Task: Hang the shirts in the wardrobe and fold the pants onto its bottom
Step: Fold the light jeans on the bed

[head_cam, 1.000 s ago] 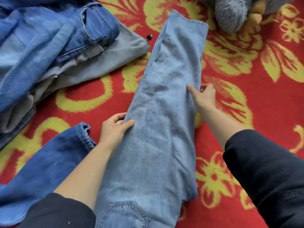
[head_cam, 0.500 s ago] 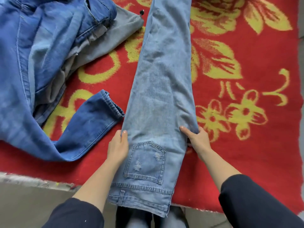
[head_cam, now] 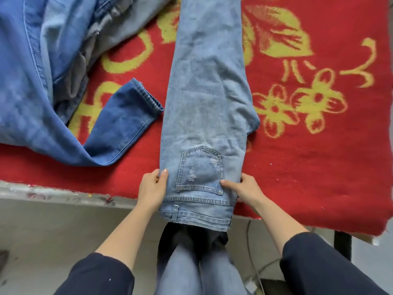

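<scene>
Light blue jeans, folded lengthwise leg over leg, lie stretched away from me on the red blanket, back pocket up, the waistband hanging over the near edge. My left hand grips the jeans' left edge just above the waistband, thumb on top. My right hand grips the right edge at the same height, thumb pressing beside the pocket. The leg ends run out of view at the top.
A heap of darker blue denim and grey clothing lies at the left, one cuffed dark leg reaching close to the jeans. The red, yellow-flowered blanket covers a surface whose edge runs near me.
Both hands have slid down the jeans' edges from mid-leg to the waistband area, and my view has shifted toward the near edge of the blanket.
</scene>
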`<state>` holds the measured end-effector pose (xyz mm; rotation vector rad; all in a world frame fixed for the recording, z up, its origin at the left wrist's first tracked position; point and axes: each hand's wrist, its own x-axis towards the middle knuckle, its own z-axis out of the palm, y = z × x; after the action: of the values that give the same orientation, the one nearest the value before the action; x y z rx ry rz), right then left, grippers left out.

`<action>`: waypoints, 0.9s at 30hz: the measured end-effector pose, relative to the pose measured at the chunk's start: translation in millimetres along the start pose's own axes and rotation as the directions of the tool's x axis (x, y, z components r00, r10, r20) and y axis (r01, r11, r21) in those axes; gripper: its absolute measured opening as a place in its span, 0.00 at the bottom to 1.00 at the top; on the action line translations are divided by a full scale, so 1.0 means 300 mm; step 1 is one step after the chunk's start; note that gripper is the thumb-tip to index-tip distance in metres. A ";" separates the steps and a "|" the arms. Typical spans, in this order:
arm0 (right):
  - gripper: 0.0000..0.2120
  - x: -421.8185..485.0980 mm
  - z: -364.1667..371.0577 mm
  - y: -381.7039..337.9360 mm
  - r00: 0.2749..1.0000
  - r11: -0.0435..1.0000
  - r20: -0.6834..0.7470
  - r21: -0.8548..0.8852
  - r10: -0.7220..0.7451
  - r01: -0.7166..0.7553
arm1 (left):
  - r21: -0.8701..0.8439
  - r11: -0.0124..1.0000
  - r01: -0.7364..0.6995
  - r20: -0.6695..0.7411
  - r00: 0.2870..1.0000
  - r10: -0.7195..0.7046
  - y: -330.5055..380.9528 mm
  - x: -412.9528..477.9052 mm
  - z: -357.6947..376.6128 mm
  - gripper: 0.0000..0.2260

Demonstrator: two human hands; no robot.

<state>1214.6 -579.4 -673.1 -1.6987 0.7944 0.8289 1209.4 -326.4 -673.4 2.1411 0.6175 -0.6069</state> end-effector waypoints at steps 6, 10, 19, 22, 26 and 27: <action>0.16 -0.056 -0.014 0.027 1.000 0.999 0.005 0.031 0.019 -0.019 | -0.278 0.939 0.205 0.160 0.973 -0.165 -0.002 -0.052 0.012 0.22; 0.38 -0.113 -0.041 0.042 0.958 0.948 -0.109 -0.210 -0.266 0.240 | -0.224 0.974 0.030 0.143 0.990 0.002 0.007 -0.093 0.001 0.36; 0.16 -0.209 -0.183 0.097 0.927 0.884 0.332 -0.468 0.173 0.003 | 0.143 0.975 0.170 0.655 0.722 -0.222 0.061 -0.287 -0.004 0.25; 0.05 -0.188 -0.242 0.030 0.931 0.964 0.327 -0.251 0.164 -0.082 | -0.020 0.927 0.375 0.631 0.724 -0.279 0.127 -0.260 -0.039 0.11; 0.11 -0.145 -0.290 -0.091 0.957 0.995 0.283 0.048 0.069 -0.086 | -0.421 0.727 0.543 0.554 0.788 -0.268 0.258 -0.164 -0.089 0.08; 0.16 -0.132 -0.297 -0.128 0.955 0.983 0.289 0.144 0.068 -0.113 | -0.502 0.697 0.512 0.512 0.826 -0.238 0.292 -0.131 -0.098 0.11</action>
<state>1237.9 -651.7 -600.9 -1.3732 0.7241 1.0182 1239.0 -360.1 -583.4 1.2006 0.8921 -0.9042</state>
